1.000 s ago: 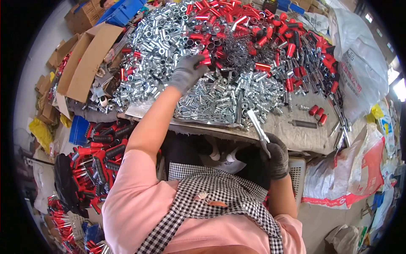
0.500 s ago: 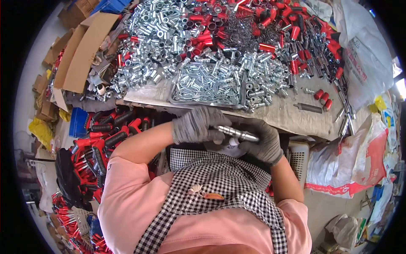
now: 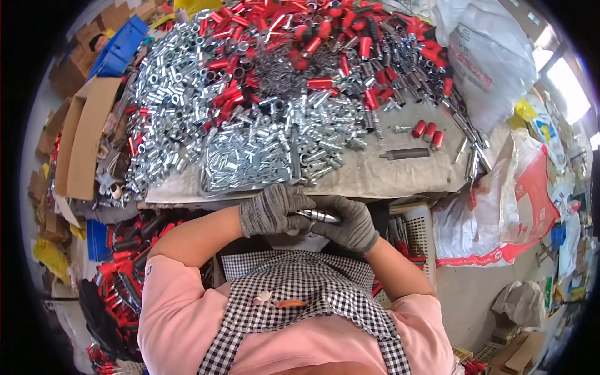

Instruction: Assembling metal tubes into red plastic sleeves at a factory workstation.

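A shiny silver cylindrical metal fitting point(image 3: 320, 216) lies between my two grey-gloved hands, just off the front edge of the workbench. My left hand point(image 3: 272, 209) closes its fingers around the left end. Wrapped about the other end is my right hand point(image 3: 348, 226), which hides much of that side. The fitting slants slightly down to the right. Straight beyond my hands, a metal tray point(image 3: 205, 186) holds many small silver pins. Loose silver sleeves point(image 3: 164, 125) and fittings are heaped around it.
Red-handled parts and dark springs point(image 3: 278, 72) are piled farther back. A dark flat tool point(image 3: 406, 154) and several red caps point(image 3: 430, 131) lie on the right of the bench. A cardboard box point(image 3: 87, 137) stands left; a plastic crate point(image 3: 424, 234) and a red-white sack point(image 3: 500, 212) are at right.
My hands have drawn closer together, and they now cover more of the metal fitting. The view has shifted, so the bench and its piles sit farther left.
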Tool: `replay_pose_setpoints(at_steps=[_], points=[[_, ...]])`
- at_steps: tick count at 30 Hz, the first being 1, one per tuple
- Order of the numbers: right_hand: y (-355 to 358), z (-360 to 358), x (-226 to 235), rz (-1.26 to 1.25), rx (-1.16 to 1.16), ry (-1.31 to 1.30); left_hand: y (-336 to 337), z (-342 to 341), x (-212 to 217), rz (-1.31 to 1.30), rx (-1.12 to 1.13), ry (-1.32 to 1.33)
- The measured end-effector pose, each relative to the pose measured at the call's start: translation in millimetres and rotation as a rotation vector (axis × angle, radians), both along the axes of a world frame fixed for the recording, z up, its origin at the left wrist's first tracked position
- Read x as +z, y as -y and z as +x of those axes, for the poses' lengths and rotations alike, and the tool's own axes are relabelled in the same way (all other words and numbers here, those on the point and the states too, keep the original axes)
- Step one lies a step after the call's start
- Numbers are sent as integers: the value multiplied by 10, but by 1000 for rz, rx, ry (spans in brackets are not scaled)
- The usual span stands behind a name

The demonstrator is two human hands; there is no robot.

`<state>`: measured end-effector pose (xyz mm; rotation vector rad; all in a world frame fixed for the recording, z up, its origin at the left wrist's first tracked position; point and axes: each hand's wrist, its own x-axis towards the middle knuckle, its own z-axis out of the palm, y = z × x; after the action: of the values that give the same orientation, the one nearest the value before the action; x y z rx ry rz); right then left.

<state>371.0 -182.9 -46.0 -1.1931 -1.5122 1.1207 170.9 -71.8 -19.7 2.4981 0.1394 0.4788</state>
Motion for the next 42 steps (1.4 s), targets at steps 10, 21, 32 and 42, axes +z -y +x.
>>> replay_pose_setpoints(at_steps=[10, 21, 32, 42], points=[[164, 667, -127, 29, -532, -204, -875, 1387, 548, -134, 110, -256], [378, 814, -265, -50, -655, -371, -1514, 3109, -497, 553, 882, -683], [388, 705, -205, -22, -618, -329, -2260, 2506, -385, 338, 819, -397], [461, 402, -3, -21, -572, -458, -2427, 3001, -909, 150, 826, -456]])
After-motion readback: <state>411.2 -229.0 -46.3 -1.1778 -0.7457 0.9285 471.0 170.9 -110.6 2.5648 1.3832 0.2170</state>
